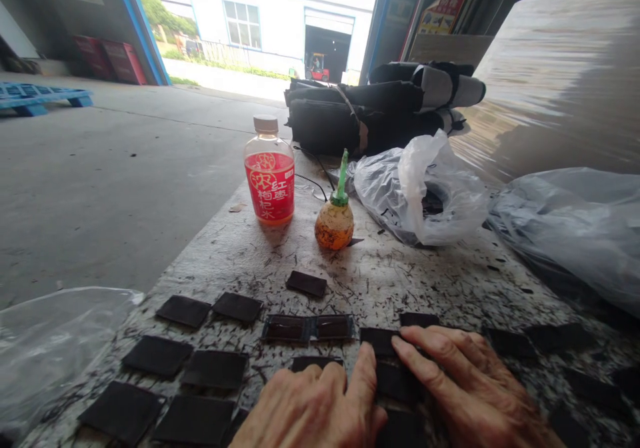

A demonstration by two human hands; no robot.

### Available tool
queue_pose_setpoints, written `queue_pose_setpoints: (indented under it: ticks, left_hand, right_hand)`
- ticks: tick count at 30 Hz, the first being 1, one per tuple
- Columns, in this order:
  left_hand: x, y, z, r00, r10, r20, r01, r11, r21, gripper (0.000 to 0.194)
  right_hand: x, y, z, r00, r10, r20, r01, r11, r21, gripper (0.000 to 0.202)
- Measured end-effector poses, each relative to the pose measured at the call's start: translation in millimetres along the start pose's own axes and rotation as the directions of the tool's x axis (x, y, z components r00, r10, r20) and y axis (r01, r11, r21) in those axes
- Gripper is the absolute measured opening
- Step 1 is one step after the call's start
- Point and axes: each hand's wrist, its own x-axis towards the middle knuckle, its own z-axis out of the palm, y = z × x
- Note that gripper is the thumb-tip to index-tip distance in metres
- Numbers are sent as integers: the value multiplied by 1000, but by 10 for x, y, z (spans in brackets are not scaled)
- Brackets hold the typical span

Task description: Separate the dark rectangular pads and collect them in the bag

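My left hand is low in the middle, its index finger stretched forward and the other fingers curled. That fingertip touches the near edge of a flat black rectangular piece. On the right, my right hand lies palm down with its fingers extended, fingertips at the same piece's right side. Just left of it lies a pair of joined dark pieces with glossy, clear-looking edges. Another black piece is partly covered by my left knuckles. More black pieces lie between and under my hands.
Several black rectangles lie in rows at the left; others lie at the right. Beyond stand a red-labelled drink bottle and a round squeeze bottle with a green nozzle. Plastic bags and dark rolled bundles sit behind.
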Motion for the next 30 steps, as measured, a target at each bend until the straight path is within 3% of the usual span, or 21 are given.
queue_pose_setpoints:
  ticks: [4, 8, 12, 15, 17, 19, 25, 28, 30]
  left_hand:
    - [19, -3, -92, 997, -40, 64, 48, 991, -126, 31]
    - [5, -39, -372, 982, -148, 115, 183, 889, -419, 22]
    - [-57, -78, -545, 958, -268, 100, 239, 556, -796, 28]
    - [-101, -86, -521, 937, -284, 202, 266, 211, -941, 42]
    - [-123, -88, -496, 920, -279, 274, 277, -29, -961, 47]
    - [-138, -89, -496, 914, -263, 309, 275, -160, -948, 47]
    - [-165, -76, -552, 910, -201, 363, 293, -310, -905, 50]
    - [-172, -52, -597, 893, -129, 431, 363, -360, -860, 58]
    - [-170, -34, -640, 906, -55, 420, 368, -386, -846, 58]
  right_hand:
    - [-17, 22, 4, 1000, -14, -5, 14, 1000, 6, 37]
    - [13, 35, -28, 999, 34, 5, -34, 999, 22, 39]
    - [98, 35, -69, 993, 110, -39, -105, 989, 106, 33]
    - [165, 27, -120, 980, 153, -130, -138, 983, 121, 30]
    - [209, 5, -184, 970, 196, -142, -166, 966, 197, 26]
    - [265, -40, -272, 970, 224, -98, -182, 929, 321, 21]
    - [578, -295, -530, 961, 235, 142, -273, 748, 605, 13]
    - [734, -404, -551, 967, 194, 164, -253, 679, 689, 21]
    - [799, -447, -528, 974, 164, 159, -228, 652, 723, 25]
